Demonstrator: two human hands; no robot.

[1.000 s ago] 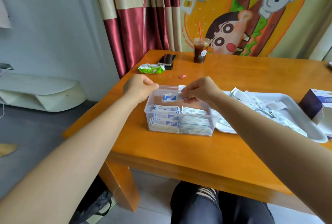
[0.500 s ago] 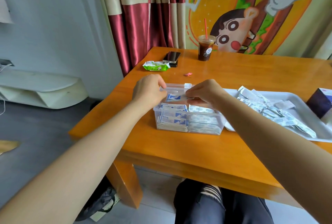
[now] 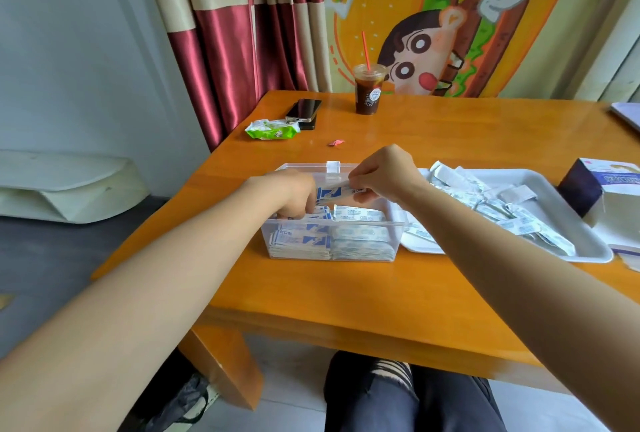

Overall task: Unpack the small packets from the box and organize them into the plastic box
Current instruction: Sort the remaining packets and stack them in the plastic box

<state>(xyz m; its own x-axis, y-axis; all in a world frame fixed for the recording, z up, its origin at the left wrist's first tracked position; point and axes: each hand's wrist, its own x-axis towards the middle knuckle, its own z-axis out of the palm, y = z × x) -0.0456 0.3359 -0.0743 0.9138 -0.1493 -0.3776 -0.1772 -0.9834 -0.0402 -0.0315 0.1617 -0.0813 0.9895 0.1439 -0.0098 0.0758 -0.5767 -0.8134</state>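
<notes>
A clear plastic box [image 3: 398, 223] stands on the orange table, holding two stacks of small white-and-blue packets [image 3: 301, 241]. Both hands hover over it with a thin bundle of packets [image 3: 332, 193] stretched between them. My left hand [image 3: 294, 193] grips the bundle's left end, its fingers dipping into the box's left side. My right hand [image 3: 384, 175] pinches the right end above the box. At the right edge stands the purple-and-white cardboard box [image 3: 602, 189].
A white tray [image 3: 588, 248] with several loose packets lies right of the plastic box. At the table's far side are an iced drink cup [image 3: 369, 92], a phone [image 3: 304, 109], a green wrapper pack [image 3: 272, 129] and a small red scrap [image 3: 336, 143].
Both hands have lowered the bundle of packets toward the plastic box; my left hand has sunk into its left side. The camera has shifted closer.
</notes>
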